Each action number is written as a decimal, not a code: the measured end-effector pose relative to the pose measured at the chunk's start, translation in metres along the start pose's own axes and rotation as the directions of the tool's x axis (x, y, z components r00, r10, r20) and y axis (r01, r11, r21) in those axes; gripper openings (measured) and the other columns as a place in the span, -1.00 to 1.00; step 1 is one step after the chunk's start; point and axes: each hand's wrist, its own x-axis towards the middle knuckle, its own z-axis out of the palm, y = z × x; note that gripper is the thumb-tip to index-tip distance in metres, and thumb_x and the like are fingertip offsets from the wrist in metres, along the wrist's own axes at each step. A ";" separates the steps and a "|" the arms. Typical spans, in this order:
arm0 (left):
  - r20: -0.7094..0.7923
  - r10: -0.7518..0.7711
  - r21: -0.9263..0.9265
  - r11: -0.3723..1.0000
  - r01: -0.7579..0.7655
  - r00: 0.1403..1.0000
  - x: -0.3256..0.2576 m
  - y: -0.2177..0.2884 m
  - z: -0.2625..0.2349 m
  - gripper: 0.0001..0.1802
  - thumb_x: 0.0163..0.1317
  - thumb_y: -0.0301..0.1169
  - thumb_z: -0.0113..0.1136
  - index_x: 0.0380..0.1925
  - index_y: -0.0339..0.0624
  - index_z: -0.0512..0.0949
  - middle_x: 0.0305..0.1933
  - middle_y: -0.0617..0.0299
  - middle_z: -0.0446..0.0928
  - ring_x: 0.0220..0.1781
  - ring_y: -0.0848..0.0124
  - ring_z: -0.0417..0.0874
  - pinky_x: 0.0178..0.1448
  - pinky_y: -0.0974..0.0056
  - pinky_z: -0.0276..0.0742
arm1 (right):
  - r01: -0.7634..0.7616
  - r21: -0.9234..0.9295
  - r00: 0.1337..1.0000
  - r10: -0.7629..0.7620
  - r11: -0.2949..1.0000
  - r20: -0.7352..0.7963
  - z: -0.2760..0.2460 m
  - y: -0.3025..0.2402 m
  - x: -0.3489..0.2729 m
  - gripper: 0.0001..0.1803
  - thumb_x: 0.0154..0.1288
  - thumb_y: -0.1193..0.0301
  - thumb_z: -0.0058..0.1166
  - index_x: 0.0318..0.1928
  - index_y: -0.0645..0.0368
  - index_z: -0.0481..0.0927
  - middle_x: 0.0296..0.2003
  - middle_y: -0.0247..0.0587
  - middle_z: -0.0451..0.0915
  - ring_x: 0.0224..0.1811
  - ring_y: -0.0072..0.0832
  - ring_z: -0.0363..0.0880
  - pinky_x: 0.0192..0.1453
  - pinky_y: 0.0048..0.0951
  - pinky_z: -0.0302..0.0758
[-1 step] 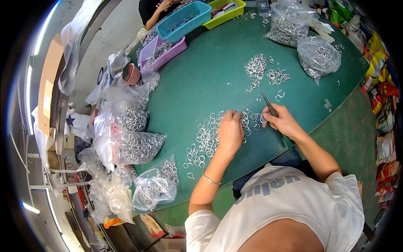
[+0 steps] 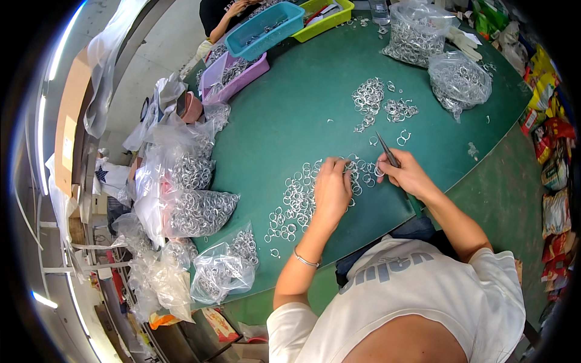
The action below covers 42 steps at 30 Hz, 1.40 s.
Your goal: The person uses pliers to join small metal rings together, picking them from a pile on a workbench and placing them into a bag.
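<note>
Since the earlier view, our two hands have barely shifted. Our left hand (image 2: 331,189) lies palm down, fingers curled onto the near spread of metal rings (image 2: 302,202) on the green table (image 2: 284,121). Our right hand (image 2: 407,175) pinches one dark pair of pliers (image 2: 388,150), tip pointing far. Two small ring heaps (image 2: 369,100) lie farther off, two clear ring bags (image 2: 459,81) beyond.

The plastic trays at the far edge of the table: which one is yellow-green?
The yellow-green tray is the rightmost of the three, beside the blue tray. The purple tray lies further left, nearer the person.
</note>
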 end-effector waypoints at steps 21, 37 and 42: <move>0.203 -0.521 -0.795 0.406 0.450 0.829 -0.007 -0.015 0.013 -0.83 0.16 -0.48 0.10 -0.30 -0.37 0.55 -0.45 0.21 0.58 -0.44 0.55 0.57 -0.39 0.53 0.40 | 0.052 -0.284 0.997 -0.066 0.957 -0.040 0.004 0.001 0.018 -0.86 0.13 0.45 0.02 -0.36 0.30 0.48 -0.62 -0.33 0.46 -0.57 -0.62 0.36 -0.44 -0.51 0.31; 0.505 -0.371 -0.828 0.048 0.559 0.779 -0.008 -0.011 0.005 -0.82 0.19 -0.44 0.07 -0.33 -0.36 0.54 -0.46 0.18 0.56 -0.49 0.49 0.53 -0.38 0.46 0.45 | 0.363 -0.387 0.928 -0.364 0.848 0.074 0.015 -0.009 0.010 -0.85 0.17 0.46 0.00 -0.40 0.31 0.40 -0.65 -0.26 0.46 -0.62 -0.59 0.35 -0.52 -0.50 0.29; 0.404 -0.356 -0.872 0.127 0.472 0.843 -0.012 -0.004 0.009 -0.82 0.20 -0.47 0.05 -0.25 -0.35 0.53 -0.48 0.21 0.54 -0.49 0.52 0.51 -0.39 0.48 0.44 | 0.342 -0.302 0.938 -0.344 0.890 0.046 0.018 -0.011 0.003 -0.87 0.17 0.48 0.01 -0.39 0.30 0.41 -0.66 -0.30 0.46 -0.62 -0.65 0.36 -0.52 -0.55 0.30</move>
